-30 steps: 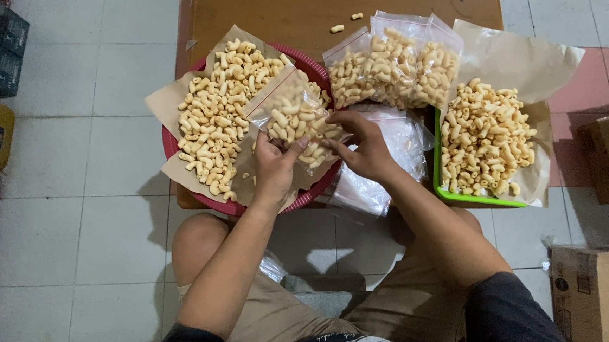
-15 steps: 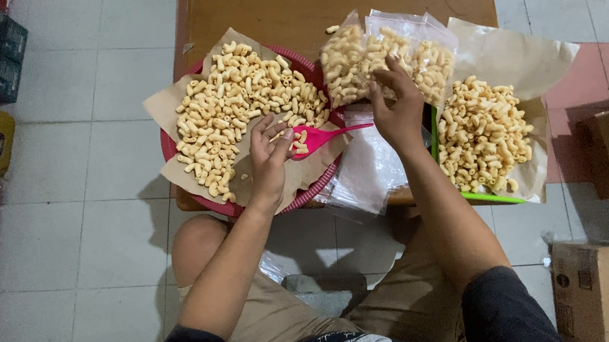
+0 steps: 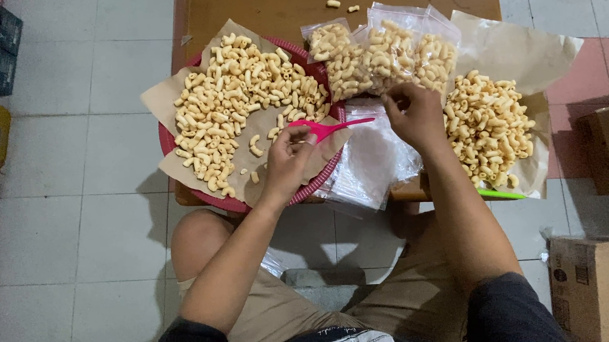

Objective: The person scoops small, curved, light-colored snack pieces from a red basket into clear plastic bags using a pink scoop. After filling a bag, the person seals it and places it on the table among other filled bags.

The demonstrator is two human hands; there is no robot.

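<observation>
Looking down through the head camera, we see our left hand resting on the brown paper that lines the red round tray, its fingers curled loosely near the bowl of the pink scoop; whether they actually grip the scoop we cannot tell. The scoop lies across the tray's right edge with its handle pointing toward our right hand, within easy reach of both. That right hand sits over the stack of empty clear bags, fingertips pinched together at its far edge, apparently nipping a thin bag, though the film is too sheer to be sure. The loose elbow-shaped snacks are heaped on the paper, which keeps them off the tray. Just beyond, filled bags lean together on the wooden desk, and a second heap of snacks lies on paper at the right, over a green tray.
</observation>
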